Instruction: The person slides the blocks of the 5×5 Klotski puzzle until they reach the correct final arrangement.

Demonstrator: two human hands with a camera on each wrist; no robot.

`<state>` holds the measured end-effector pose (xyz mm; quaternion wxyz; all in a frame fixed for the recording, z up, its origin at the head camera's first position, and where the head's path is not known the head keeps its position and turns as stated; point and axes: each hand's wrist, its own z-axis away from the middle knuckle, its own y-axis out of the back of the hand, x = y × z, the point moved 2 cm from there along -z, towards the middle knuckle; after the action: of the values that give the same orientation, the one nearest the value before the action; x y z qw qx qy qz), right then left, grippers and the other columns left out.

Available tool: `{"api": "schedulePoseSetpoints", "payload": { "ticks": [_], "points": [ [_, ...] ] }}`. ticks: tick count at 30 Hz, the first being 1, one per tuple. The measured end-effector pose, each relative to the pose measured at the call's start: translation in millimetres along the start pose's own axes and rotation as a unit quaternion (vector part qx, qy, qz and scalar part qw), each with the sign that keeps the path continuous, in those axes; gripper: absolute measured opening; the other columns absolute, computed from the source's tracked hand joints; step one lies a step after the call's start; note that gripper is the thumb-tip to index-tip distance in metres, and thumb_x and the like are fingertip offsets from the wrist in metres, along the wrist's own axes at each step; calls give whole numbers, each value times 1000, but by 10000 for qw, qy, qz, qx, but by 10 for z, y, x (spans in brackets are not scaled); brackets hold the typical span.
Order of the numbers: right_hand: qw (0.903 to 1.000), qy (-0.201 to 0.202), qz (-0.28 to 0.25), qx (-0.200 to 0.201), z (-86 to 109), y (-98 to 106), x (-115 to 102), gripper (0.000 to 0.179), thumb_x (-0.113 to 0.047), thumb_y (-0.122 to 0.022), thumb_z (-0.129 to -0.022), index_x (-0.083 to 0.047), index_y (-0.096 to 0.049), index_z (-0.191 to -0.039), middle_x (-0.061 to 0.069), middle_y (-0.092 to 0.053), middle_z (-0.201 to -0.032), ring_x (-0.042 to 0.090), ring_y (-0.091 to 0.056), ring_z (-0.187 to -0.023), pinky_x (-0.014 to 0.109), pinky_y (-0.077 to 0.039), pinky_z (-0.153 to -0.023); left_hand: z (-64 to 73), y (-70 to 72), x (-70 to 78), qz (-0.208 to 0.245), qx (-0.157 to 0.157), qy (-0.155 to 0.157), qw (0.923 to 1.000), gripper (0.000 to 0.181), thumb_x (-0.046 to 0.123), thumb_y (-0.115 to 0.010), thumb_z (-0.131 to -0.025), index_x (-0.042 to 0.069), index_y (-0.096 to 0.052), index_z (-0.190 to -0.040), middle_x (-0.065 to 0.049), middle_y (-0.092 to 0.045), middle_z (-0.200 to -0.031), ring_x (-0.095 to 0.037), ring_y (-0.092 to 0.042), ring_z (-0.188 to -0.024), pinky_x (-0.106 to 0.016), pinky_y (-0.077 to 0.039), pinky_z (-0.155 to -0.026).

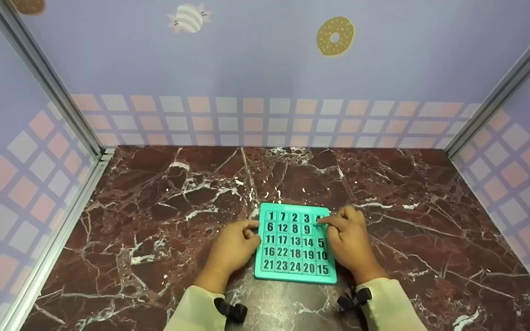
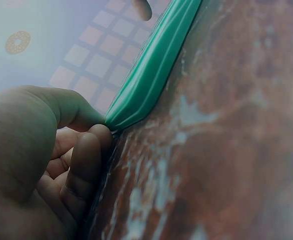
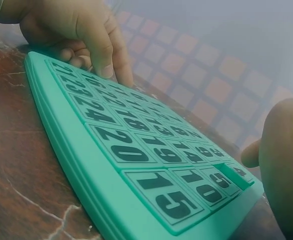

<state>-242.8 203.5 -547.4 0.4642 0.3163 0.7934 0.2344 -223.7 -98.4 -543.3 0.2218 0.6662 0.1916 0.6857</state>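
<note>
A left hand (image 1: 235, 243) pinches the left edge of a turquoise number puzzle (image 1: 295, 277) between thumb and forefinger. The right hand (image 1: 350, 239) stretches its forefinger in from the right, the other fingers bent; its fingertip lies over the near part of the 4 tile (image 3: 240, 171) in the far right corner, though whether it presses down cannot be told.

The puzzle lies flat between the two hands, its digits upright for the person. From far to near, the rows read 1, 7, 2, 3, 4; 6, 12, 8, 9, then a gap; 11, 17, 13, 14, 5; 16, 22, 18, 19, 10; and 21, 23, 24, 20, 15. The gap sits at the right, just nearer than the 4.

Pale yellow sleeves (image 1: 198, 310) cover both forearms. Beneath is a dark red marbled table (image 1: 430, 230); beyond it stands a lilac wall (image 1: 265, 55) with pink and white squares and a printed doughnut (image 1: 325, 37).
</note>
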Motion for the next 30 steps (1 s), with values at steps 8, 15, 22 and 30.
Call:
{"api": "schedulePoseSetpoints", "payload": {
  "ticks": [8, 15, 22, 30],
  "points": [
    [9979, 508, -402, -81, 20, 41, -23, 30, 5, -62, -88, -14, -84, -78, -2, -50, -86, 14, -42, -89, 36, -42, -80, -10, -10, -8, 4, -36, 76, 10000, 42, 17, -72, -96, 11, -79, -137, 5, -64, -84, -11, -55, -70, -31, -49, -70],
    [9951, 872, -399, -240, 23, 25, -28, 30, 4, -64, -86, -16, -80, -69, -5, -51, -80, 14, -42, -87, 36, -41, -81, -4, -11, 1, 17, -28, 96, 9999, 41, 17, -72, -97, 12, -79, -137, 6, -63, -84, -11, -54, -70, -30, -48, -69],
    [9943, 994, -195, -340, 33, 13, -19, 33, 3, -63, -87, -18, -79, -67, -6, -53, -79, 13, -40, -83, 36, -38, -80, -5, -11, -7, 101, -45, 59, 9999, 42, 15, -71, -96, 9, -79, -137, 5, -61, -82, -11, -54, -71, -30, -48, -69],
    [9947, 981, -15, -295, 27, 16, -2, 32, 3, -64, -89, -17, -84, -73, -3, -52, -80, 14, -36, -81, 36, -36, -78, -1, -6, -1, 80, -61, 144, 9998, 42, 18, -72, -97, 12, -78, -138, 6, -64, -83, -11, -54, -68, -30, -49, -67]
  ]
}}
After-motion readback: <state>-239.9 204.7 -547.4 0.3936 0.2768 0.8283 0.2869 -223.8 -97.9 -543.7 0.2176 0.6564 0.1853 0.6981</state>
